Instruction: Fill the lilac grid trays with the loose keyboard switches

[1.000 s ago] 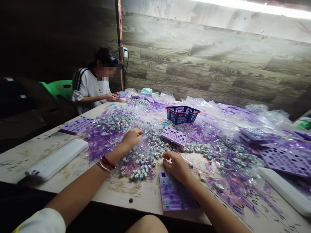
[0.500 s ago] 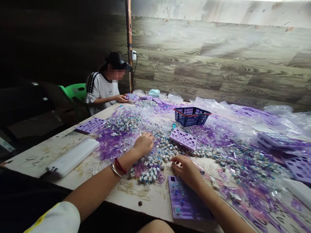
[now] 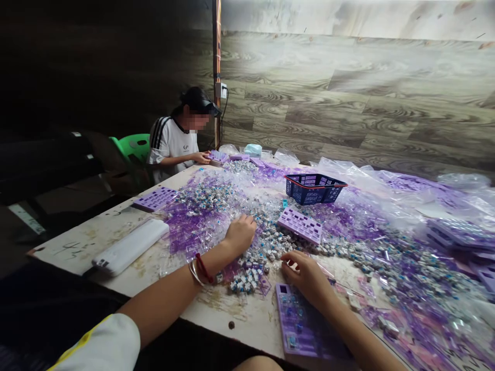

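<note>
My left hand [image 3: 240,234] rests with curled fingers on the heap of small blue-and-white parts [image 3: 266,242] and clear purple pieces; what it holds is hidden. A red cord and bangles circle its wrist. My right hand [image 3: 305,273] is curled at the top end of a purple slotted tray [image 3: 299,324] at the table's front edge, its fingertips pinched at the edge of the heap. Several tray slots hold blue parts. A small clump of the parts [image 3: 247,281] lies between my hands.
Another purple tray [image 3: 299,225] lies in the heap, one more [image 3: 154,199] at the left. A dark blue basket [image 3: 315,188] stands behind. A white slab [image 3: 129,247] lies left. A seated person [image 3: 176,141] works at the table's far end. Clear bags [image 3: 386,190] cover the right.
The view has swung left, so everything sits further right in the picture. Both hands stay at the same spots on the heap and tray.
</note>
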The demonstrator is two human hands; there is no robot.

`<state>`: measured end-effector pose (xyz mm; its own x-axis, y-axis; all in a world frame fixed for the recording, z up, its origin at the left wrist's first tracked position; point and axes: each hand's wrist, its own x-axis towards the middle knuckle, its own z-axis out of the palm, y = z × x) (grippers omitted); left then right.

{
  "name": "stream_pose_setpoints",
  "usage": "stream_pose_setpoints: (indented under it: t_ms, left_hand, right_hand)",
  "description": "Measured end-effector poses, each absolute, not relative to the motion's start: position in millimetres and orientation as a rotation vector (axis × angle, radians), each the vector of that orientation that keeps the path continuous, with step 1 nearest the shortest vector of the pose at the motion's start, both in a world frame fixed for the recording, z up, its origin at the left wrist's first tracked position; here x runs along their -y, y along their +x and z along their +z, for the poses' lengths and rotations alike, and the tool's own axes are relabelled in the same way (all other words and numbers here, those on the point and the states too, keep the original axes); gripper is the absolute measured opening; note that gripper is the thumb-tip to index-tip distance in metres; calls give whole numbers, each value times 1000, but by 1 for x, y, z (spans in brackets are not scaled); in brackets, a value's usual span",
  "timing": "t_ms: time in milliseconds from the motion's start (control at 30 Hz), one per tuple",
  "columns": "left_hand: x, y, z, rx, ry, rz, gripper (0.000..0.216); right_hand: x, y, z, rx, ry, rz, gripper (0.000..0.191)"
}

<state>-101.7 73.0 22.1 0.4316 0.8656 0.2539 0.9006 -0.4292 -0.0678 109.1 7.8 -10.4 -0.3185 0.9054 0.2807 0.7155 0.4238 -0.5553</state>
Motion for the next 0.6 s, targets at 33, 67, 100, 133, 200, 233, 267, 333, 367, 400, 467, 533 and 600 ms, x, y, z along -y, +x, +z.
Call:
stream_pose_setpoints:
  t_ms: [33, 67, 100, 133, 200, 233, 267, 333, 367, 400, 467, 533, 600]
  left_hand:
    - [-72, -101, 22, 1552, -2496, -270, 16]
    - [-72, -101, 22, 1546, -2506, -274, 16]
    - [-71, -100, 22, 1537, -2519, -280, 17]
    - [-70, -99, 22, 1525, -2534, -286, 18]
    - [-67, -96, 20, 1495, -2567, -297, 21]
    - [-66, -95, 19, 1480, -2584, -300, 23]
    - [-65, -93, 18, 1468, -2599, -303, 25]
    - [-63, -91, 17, 1453, -2618, -311, 27]
    - [-63, -90, 16, 1449, -2624, -316, 26]
    - [-63, -90, 16, 1447, -2627, -319, 26]
    - [-63, -91, 15, 1449, -2631, -322, 24]
    - [-64, -91, 15, 1451, -2632, -319, 23]
    - [-65, -92, 16, 1451, -2634, -314, 23]
  right_hand:
    - [-8, 109, -11, 2123, -1361, 436, 19]
    - [-8, 109, -11, 2121, -1355, 426, 19]
    - [-7, 109, -11, 2117, -1350, 414, 19]
    - [-7, 109, -11, 2112, -1345, 401, 19]
    - [-5, 108, -10, 2105, -1341, 375, 18]
    - [-4, 108, -9, 2102, -1339, 357, 18]
    - [-4, 108, -9, 2099, -1334, 337, 17]
    - [-3, 107, -9, 2093, -1319, 299, 17]
    - [-3, 107, -9, 2086, -1313, 284, 16]
    - [-3, 107, -10, 2074, -1310, 273, 16]
    - [-3, 107, -11, 2039, -1302, 260, 14]
    - [-4, 107, -13, 2012, -1285, 255, 11]
    - [-4, 107, -13, 2009, -1258, 259, 8]
